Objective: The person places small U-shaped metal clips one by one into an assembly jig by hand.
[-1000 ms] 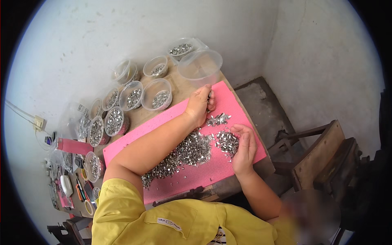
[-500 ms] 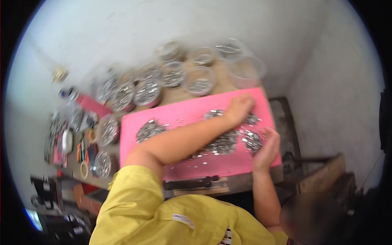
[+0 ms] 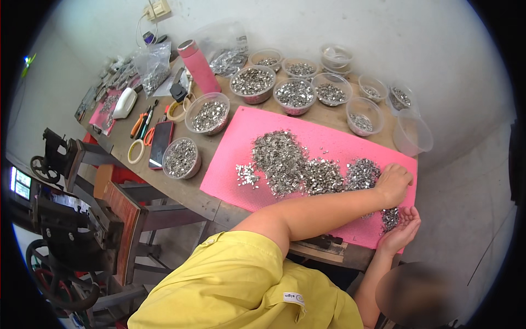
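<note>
A pink textured mat (image 3: 230,148) lies on the table with several heaps of small silvery metal pieces on it. The largest heap (image 3: 279,162) is left of the middle. My left forearm stretches across the mat's front part, and my left hand (image 3: 394,185) is at its right side, fingers curled down beside a smaller heap (image 3: 362,174); what they hold, if anything, is hidden. My right hand (image 3: 400,231) rests at the mat's right edge, palm cupped and fingers extended, against a small heap (image 3: 390,218). A few brighter pieces (image 3: 247,174) lie scattered at the left.
Clear plastic tubs (image 3: 252,82) of metal pieces line the table behind the mat. At left are another tub (image 3: 181,158), a phone (image 3: 161,143), tape rolls (image 3: 136,151), pliers (image 3: 137,125) and a pink bottle (image 3: 200,68). Black machines with handwheels (image 3: 60,274) stand lower left.
The view has swung left, so the mat and hands appear farther right and more of the table shows. My hands remain at the mat's right side, now closer together around the small heap.
</note>
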### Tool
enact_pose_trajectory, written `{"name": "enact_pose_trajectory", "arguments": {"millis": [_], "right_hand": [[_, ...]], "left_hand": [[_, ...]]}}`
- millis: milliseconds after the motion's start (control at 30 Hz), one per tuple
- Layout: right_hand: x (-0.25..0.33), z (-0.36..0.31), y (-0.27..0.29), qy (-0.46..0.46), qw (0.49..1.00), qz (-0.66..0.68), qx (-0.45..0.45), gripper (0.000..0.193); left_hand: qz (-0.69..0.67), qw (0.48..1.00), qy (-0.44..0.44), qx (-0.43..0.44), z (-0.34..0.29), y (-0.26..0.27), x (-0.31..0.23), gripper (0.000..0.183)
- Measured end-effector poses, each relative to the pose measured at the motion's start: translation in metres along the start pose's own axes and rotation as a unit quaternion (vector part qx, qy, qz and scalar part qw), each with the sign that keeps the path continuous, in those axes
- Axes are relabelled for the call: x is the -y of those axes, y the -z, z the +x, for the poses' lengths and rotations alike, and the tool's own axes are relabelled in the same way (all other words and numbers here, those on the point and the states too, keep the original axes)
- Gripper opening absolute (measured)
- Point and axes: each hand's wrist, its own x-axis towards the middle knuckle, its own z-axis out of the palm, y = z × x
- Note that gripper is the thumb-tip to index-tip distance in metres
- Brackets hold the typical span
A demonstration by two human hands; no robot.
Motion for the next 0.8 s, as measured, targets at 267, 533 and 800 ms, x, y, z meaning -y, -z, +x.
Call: {"name": "enact_pose_trajectory", "arguments": {"millis": [267, 533, 800], "right_hand": [[0.000, 0.003, 0.003, 0.008, 1.000, -0.021, -0.018, 0.054], [-0.007, 0.004, 0.009, 0.012, 1.000, -0.010, -0.011, 0.053], [-0.012, 0.009, 0.015, 0.006, 1.000, 0.002, -0.011, 0.052]], "left_hand": [[0.054, 0.992, 0.092, 0.066, 0.012, 0.029, -0.032, 0.023], [-0.021, 0.977, 0.189, 0.101, 0.032, 0.036, -0.034, 0.048], [-0.461, 0.828, 0.319, -0.031, 0.010, 0.104, -0.051, 0.045]]}}
